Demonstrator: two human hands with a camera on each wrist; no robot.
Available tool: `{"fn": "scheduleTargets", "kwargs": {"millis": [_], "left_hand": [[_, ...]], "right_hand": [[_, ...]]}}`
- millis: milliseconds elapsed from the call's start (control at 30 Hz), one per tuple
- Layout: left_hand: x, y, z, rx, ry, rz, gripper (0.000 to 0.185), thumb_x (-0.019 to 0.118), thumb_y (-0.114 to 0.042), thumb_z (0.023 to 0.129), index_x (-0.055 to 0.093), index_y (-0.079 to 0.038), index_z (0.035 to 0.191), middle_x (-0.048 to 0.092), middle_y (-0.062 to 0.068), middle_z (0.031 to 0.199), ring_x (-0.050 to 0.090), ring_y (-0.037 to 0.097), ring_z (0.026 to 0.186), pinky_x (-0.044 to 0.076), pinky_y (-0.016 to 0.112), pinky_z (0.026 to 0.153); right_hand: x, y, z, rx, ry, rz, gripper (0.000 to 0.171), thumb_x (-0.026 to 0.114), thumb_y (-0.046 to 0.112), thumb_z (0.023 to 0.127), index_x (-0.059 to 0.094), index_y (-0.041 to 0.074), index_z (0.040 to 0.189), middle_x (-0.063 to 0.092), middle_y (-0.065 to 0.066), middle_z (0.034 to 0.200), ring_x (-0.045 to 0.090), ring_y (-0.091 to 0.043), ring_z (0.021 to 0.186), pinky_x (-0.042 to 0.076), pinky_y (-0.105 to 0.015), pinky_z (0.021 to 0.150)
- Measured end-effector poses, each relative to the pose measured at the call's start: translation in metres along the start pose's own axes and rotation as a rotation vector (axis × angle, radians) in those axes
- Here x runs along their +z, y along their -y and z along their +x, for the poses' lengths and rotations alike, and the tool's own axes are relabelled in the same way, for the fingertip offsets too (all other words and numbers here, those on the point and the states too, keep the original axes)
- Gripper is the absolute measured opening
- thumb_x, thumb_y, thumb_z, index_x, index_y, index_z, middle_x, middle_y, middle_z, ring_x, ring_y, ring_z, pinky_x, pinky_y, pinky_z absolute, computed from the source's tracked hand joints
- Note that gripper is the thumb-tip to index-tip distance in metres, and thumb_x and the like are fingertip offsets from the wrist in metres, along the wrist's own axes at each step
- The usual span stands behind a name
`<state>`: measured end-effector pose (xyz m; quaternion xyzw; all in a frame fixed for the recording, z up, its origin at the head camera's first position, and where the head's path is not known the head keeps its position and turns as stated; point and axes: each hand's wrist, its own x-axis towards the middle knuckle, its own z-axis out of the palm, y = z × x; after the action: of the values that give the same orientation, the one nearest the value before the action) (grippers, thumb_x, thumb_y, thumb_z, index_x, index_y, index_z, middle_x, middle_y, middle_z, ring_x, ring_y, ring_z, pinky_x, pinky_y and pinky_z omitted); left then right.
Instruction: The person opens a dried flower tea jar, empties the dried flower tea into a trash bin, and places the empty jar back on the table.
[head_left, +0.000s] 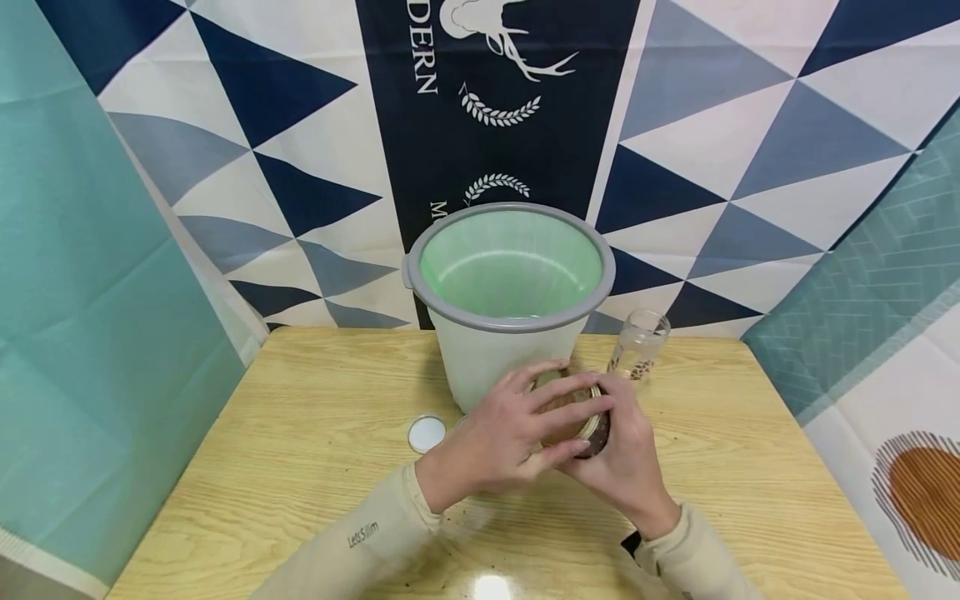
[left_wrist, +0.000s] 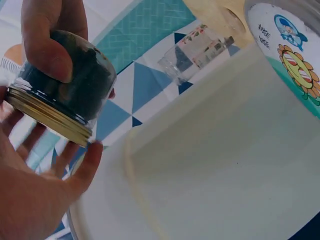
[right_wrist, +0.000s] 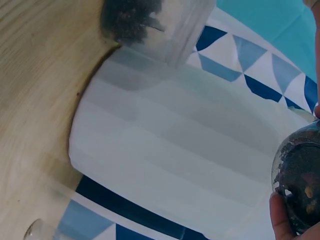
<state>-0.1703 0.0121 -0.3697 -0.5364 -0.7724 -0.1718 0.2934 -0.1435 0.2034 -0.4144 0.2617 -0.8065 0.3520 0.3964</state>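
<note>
A small round glass jar with a gold metal lid and dark brownish contents (head_left: 572,414) is held above the light wooden counter (head_left: 300,467), just in front of the white plastic bin with a grey rim and a pale green liner (head_left: 510,283). The jar is gripped from both sides: the left hand (head_left: 498,433) is curled over its lid end, with the fingers (left_wrist: 85,167) wrapped round the gold rim, while the right hand (head_left: 626,454) is closed round the glass body from the other side, a fingertip (right_wrist: 280,215) being seen pressed against the dark glass in the right wrist view. In the left wrist view the jar (left_wrist: 65,90) is seen tilted, with its gold lid pointing down toward the palm. A clear, empty glass jar without a lid (head_left: 639,343) is stood on the counter to the right of the bin, near the hands but apart from them. A small white round lid (head_left: 427,433) is laid flat on the counter to the left of the hands, close to the foot of the bin. Cream sleeves are worn on both arms.
</note>
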Motion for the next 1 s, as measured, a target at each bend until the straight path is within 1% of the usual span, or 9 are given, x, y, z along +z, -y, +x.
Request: {"fn": "scheduleTargets", "kwargs": {"millis": [100,200,300,400,567,633,733,867,1000], "left_hand": [[0.001,0.0,0.0,-0.084,0.003,-0.005,0.053,0.054,-0.045,0.105,0.053,-0.021,0.153,0.057,0.004,0.149,0.054,0.024,0.132,0.04,0.035,0.117],[0.001,-0.001,0.0,-0.165,0.022,0.017,0.058,0.034,-0.053,0.11,0.052,-0.017,0.152,0.059,0.006,0.14,0.057,0.023,0.122,0.048,0.034,0.108],[-0.001,0.0,-0.001,-0.193,0.032,0.053,0.07,0.02,-0.059,0.109,0.052,-0.014,0.151,0.06,0.007,0.135,0.06,0.022,0.117,0.052,0.033,0.101],[-0.004,0.003,-0.002,-0.104,0.025,0.063,0.063,0.032,-0.056,0.11,0.051,-0.015,0.153,0.059,0.006,0.143,0.058,0.023,0.129,0.049,0.036,0.11],[-0.005,0.008,-0.008,0.199,-0.019,0.025,0.047,0.064,-0.042,0.1,0.065,-0.02,0.142,0.06,0.001,0.149,0.046,0.027,0.148,0.038,0.046,0.121],[-0.004,0.01,-0.01,0.251,-0.03,-0.002,0.043,0.069,-0.038,0.098,0.069,-0.019,0.137,0.062,0.001,0.147,0.046,0.029,0.148,0.038,0.046,0.121],[-0.001,0.013,-0.011,0.233,-0.04,-0.032,0.044,0.071,-0.036,0.097,0.069,-0.017,0.137,0.063,0.003,0.146,0.049,0.027,0.145,0.038,0.04,0.122],[0.002,0.017,-0.01,0.151,-0.049,-0.034,0.05,0.071,-0.041,0.097,0.065,-0.017,0.141,0.064,0.005,0.144,0.057,0.022,0.137,0.037,0.03,0.121],[0.003,0.016,-0.009,0.072,-0.041,-0.016,0.05,0.052,-0.045,0.107,0.061,-0.015,0.146,0.066,0.005,0.142,0.063,0.02,0.127,0.043,0.029,0.116]], "right_hand": [[0.003,-0.001,-0.002,0.003,0.015,-0.004,0.081,0.079,0.051,0.081,0.056,-0.009,0.129,0.063,-0.019,0.117,0.06,-0.028,0.104,0.042,-0.014,0.102],[0.004,-0.002,-0.004,0.007,0.031,-0.009,0.082,0.085,0.032,0.067,0.056,-0.008,0.132,0.064,-0.019,0.119,0.062,-0.028,0.103,0.045,-0.015,0.101],[0.003,-0.004,-0.005,0.013,0.039,0.003,0.088,0.084,0.02,0.056,0.056,-0.007,0.134,0.064,-0.018,0.121,0.062,-0.027,0.104,0.045,-0.014,0.101],[0.003,-0.004,-0.005,0.015,0.043,0.03,0.085,0.085,0.022,0.06,0.056,-0.007,0.134,0.063,-0.019,0.123,0.062,-0.027,0.106,0.043,-0.013,0.104],[0.005,-0.002,-0.01,0.013,0.075,0.014,0.079,0.073,0.052,0.087,0.055,-0.008,0.135,0.063,-0.02,0.123,0.063,-0.03,0.105,0.032,-0.016,0.117],[0.005,-0.001,-0.011,0.008,0.077,0.001,0.08,0.065,0.057,0.09,0.054,-0.008,0.135,0.063,-0.02,0.122,0.063,-0.031,0.102,0.03,-0.015,0.117],[0.006,0.001,-0.011,-0.007,0.062,0.009,0.074,0.076,0.044,0.083,0.056,-0.008,0.133,0.064,-0.018,0.12,0.063,-0.029,0.101,0.037,-0.015,0.111],[0.006,0.001,-0.01,-0.015,0.073,-0.004,0.083,0.084,0.022,0.059,0.058,-0.006,0.133,0.065,-0.016,0.12,0.061,-0.025,0.102,0.041,-0.012,0.101],[0.004,0.0,-0.011,0.003,0.098,-0.023,0.086,0.085,0.017,0.053,0.057,-0.007,0.131,0.064,-0.016,0.119,0.062,-0.025,0.102,0.041,-0.011,0.102]]}}
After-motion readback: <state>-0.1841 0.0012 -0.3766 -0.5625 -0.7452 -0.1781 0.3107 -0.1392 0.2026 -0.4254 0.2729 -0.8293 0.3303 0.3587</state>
